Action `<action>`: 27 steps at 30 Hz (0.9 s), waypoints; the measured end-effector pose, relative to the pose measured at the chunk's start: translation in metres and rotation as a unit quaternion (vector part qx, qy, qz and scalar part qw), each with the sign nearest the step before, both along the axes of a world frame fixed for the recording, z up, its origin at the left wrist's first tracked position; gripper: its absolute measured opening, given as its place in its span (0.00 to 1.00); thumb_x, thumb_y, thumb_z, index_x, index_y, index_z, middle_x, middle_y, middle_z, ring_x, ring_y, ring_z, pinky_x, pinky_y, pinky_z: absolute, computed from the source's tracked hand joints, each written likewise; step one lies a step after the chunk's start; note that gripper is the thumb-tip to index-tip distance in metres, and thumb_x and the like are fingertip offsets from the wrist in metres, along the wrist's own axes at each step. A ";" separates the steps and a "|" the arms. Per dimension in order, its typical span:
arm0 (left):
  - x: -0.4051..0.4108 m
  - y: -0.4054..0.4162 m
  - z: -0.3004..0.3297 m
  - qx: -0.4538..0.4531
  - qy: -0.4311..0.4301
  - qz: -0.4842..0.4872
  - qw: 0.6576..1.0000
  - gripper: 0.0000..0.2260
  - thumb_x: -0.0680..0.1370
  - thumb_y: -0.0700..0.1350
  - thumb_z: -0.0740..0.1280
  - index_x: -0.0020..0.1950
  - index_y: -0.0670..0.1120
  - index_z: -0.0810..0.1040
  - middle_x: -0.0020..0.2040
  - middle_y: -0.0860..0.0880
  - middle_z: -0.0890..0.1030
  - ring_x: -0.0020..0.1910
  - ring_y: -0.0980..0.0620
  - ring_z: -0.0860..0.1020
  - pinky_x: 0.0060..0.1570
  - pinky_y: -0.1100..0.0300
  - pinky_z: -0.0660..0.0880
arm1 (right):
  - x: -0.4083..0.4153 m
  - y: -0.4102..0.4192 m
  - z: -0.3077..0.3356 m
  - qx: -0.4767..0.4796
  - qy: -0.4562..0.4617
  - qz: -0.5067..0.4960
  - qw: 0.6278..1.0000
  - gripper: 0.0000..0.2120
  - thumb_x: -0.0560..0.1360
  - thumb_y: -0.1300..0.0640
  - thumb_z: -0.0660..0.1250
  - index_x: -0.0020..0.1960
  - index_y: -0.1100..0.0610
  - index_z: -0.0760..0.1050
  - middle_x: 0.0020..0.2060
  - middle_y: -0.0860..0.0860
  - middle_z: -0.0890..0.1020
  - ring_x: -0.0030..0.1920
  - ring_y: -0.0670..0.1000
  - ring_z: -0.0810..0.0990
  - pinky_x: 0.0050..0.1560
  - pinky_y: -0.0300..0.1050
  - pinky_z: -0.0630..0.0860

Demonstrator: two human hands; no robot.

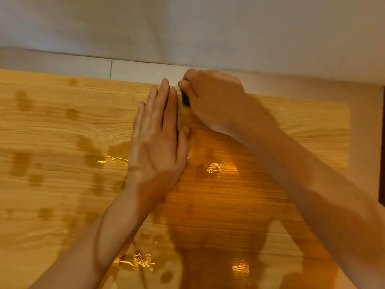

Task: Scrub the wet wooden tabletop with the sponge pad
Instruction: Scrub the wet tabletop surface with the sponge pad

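The wooden tabletop (62, 132) fills the view, with dark wet patches and shiny puddles across its middle and front. My right hand (214, 101) is at the far edge of the table, its fingers curled round a dark sponge pad (185, 100), of which only a small dark strip shows under the fingers. My left hand (158, 134) lies flat on the wood just left of it, fingers straight and together, pointing toward the far edge.
A pale tiled ledge (135, 70) runs along the table's far edge, with a white wall (187, 28) above it. The table's right edge (349, 132) stands close to a pale surface, and a dark strip shows at the far right.
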State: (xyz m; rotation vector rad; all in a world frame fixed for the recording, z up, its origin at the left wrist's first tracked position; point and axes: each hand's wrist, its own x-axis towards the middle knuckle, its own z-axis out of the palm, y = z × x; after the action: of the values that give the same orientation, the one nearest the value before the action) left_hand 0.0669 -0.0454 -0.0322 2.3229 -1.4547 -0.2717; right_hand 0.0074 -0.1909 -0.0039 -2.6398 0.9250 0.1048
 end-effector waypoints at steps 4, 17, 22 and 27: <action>0.010 0.009 0.005 -0.003 0.028 -0.028 0.999 0.27 0.85 0.50 0.54 0.81 0.38 0.56 0.83 0.43 0.54 0.82 0.46 0.51 0.80 0.56 0.41 | -0.044 -0.021 0.007 0.087 -0.012 -0.005 0.996 0.17 0.83 0.48 0.51 0.57 0.54 0.75 0.53 0.54 0.81 0.53 0.58 0.77 0.54 0.53 0.73; 0.067 0.090 0.000 -0.005 0.000 0.048 0.999 0.26 0.85 0.47 0.54 0.81 0.37 0.57 0.82 0.41 0.56 0.82 0.46 0.51 0.81 0.54 0.44 | 0.103 0.051 -0.004 -0.002 -0.015 -0.010 1.000 0.17 0.84 0.50 0.50 0.61 0.54 0.74 0.54 0.48 0.80 0.54 0.51 0.78 0.44 0.41 0.63; 0.067 0.089 -0.001 0.004 -0.004 0.049 0.999 0.26 0.84 0.47 0.55 0.81 0.38 0.57 0.83 0.42 0.55 0.82 0.45 0.52 0.81 0.55 0.44 | 0.083 0.045 -0.003 0.073 -0.065 0.006 0.995 0.14 0.83 0.50 0.53 0.61 0.51 0.75 0.55 0.47 0.80 0.55 0.49 0.77 0.46 0.39 0.66; 0.067 0.090 -0.003 0.007 -0.047 0.036 0.998 0.26 0.84 0.45 0.55 0.80 0.36 0.57 0.82 0.39 0.56 0.82 0.42 0.53 0.81 0.52 0.47 | -0.042 0.009 0.006 0.058 -0.102 -0.119 0.986 0.16 0.83 0.54 0.56 0.68 0.54 0.73 0.65 0.52 0.77 0.68 0.54 0.72 0.71 0.52 0.64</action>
State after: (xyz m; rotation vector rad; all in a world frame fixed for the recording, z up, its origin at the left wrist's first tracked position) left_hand 0.1339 0.0446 -0.0352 2.4229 -1.4130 -0.1560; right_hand -0.0348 -0.1820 0.0016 -2.3609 1.1163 -0.1612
